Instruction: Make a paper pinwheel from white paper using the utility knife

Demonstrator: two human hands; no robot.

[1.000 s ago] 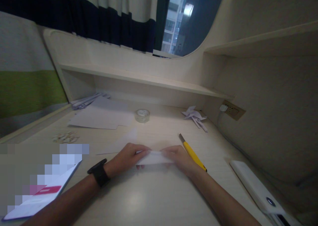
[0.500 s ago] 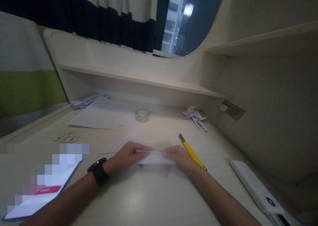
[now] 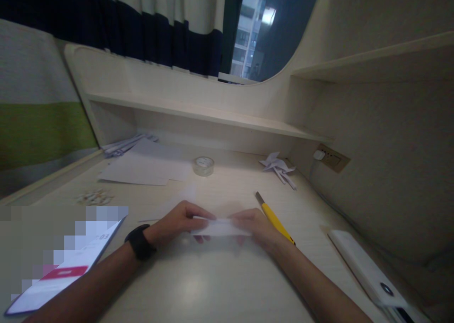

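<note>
Between my hands is a narrow folded strip of white paper (image 3: 220,228), held just above the desk. My left hand (image 3: 186,220), with a black watch on its wrist, pinches the paper's left end between thumb and fingers. At the right end, my right hand (image 3: 252,222) grips it the same way. Some fingertips show below the paper's lower edge; the other fingers are hidden behind it. A yellow utility knife (image 3: 277,222) lies just beyond my right hand. Partly behind my left hand lies a loose paper sheet (image 3: 173,204).
A tape roll (image 3: 203,166) stands at the back, left of a paper pinwheel (image 3: 276,164). Paper sheets (image 3: 142,164) and rolled paper sticks (image 3: 129,144) lie back left, near small pale pieces (image 3: 95,196). A tablet (image 3: 71,275) lies front left, a white device (image 3: 362,266) right.
My left fingers have shifted slightly along the paper's left end, and the strip now shows more of its front face. My right hand keeps nearly the same place.
</note>
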